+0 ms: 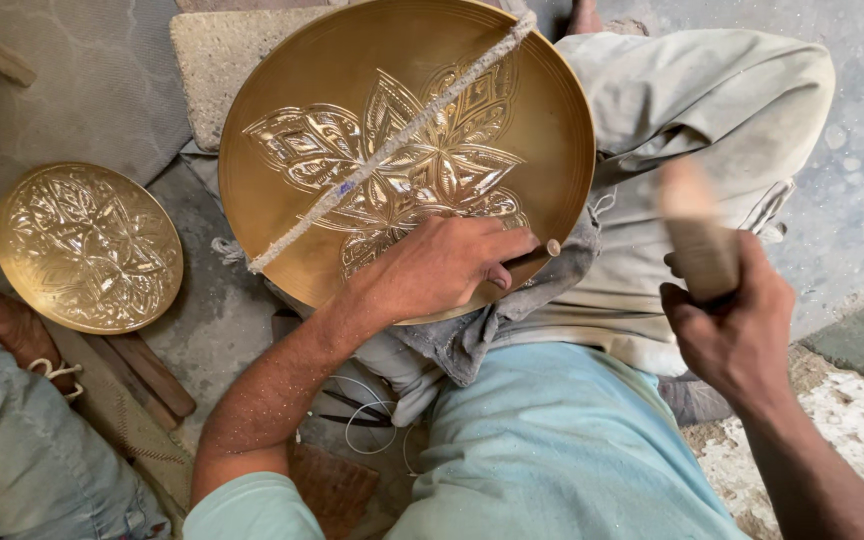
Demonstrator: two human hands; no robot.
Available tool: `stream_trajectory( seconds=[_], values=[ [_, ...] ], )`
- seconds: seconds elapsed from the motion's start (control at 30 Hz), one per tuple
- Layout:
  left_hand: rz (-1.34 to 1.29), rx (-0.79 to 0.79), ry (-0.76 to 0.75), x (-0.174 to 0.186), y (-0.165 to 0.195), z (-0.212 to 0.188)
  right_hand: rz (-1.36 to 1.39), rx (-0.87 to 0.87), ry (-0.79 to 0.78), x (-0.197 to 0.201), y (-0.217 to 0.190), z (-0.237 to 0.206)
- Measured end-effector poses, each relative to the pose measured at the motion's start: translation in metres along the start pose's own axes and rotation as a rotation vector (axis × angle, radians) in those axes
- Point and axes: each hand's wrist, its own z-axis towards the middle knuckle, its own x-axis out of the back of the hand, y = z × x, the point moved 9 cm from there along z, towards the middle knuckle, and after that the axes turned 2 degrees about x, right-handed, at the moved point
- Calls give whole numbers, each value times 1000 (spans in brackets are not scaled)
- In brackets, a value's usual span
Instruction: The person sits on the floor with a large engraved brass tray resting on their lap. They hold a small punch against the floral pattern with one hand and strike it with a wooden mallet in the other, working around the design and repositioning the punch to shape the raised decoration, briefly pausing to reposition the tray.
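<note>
1. Head view shows the left hand (442, 268) resting on the lower part of a large brass plate (407, 150), its fingers closed around a thin chisel (537, 253) whose butt end sticks out just beyond the knuckles. The working tip is hidden under the fingers, so a wrong angle there cannot be checked.
2. Up and to the right of those fingers, the right hand (737, 335) is clenched around a wooden mallet (697, 235), which is raised and blurred. It is well apart from the chisel; a swing that lands off the small butt would probably hit the left knuckles, which lie right beside it.
3. An engraved flower (392, 165) fills the plate's middle, just above the left fingertips. A slip of the tip would likely scratch across finished petals.
4. The plate leans on the person's lap, on a grey cloth (492, 325) below the left fingers, and is held by a taut rope (392, 140) running diagonally over it. If the rope slackens, the plate could shift under a blow and spoil the line.
5. Far left of the fingers, a smaller engraved plate (87, 248) lies on the floor beside another person's foot (7, 325); a careless step could dent it.
</note>
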Motion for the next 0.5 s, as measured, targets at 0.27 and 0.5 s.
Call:
stream_trajectory(
  seconds=[0.27, 0.5],
  values=[
    [-27, 1, -10, -1, 0, 0, -159, 62, 28, 3, -14, 2],
    [-28, -4, 10, 1, 0, -3, 197, -139, -16, -14, 7, -7]
  ],
)
